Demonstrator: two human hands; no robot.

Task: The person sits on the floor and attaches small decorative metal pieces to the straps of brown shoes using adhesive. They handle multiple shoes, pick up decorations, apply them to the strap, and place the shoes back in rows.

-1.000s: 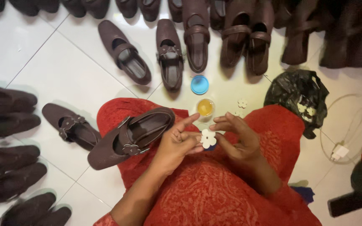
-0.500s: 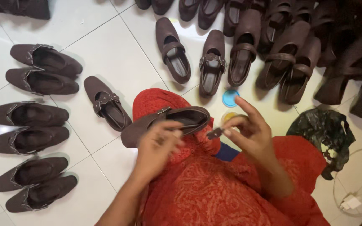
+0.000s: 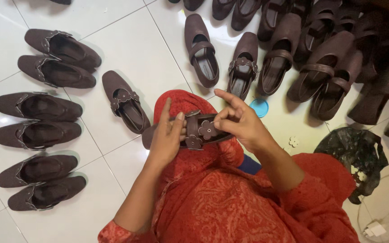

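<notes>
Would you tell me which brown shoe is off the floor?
The brown flower-strap shoe across the red-clad lap, held by left hand and right hand; the others lie on tiles.

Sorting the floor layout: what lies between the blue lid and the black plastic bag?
In the head view, one small white flower piece lies on bare white tile between the blue lid and the black plastic bag.

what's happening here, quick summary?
A person in red clothing sits on a white tiled floor with a dark brown shoe across the knee. The left hand grips the shoe while the right hand presses a brown flower piece onto its strap. Matching brown shoes lie in pairs on the floor around. A blue lid, a white flower piece and a black bag lie nearby.
</notes>
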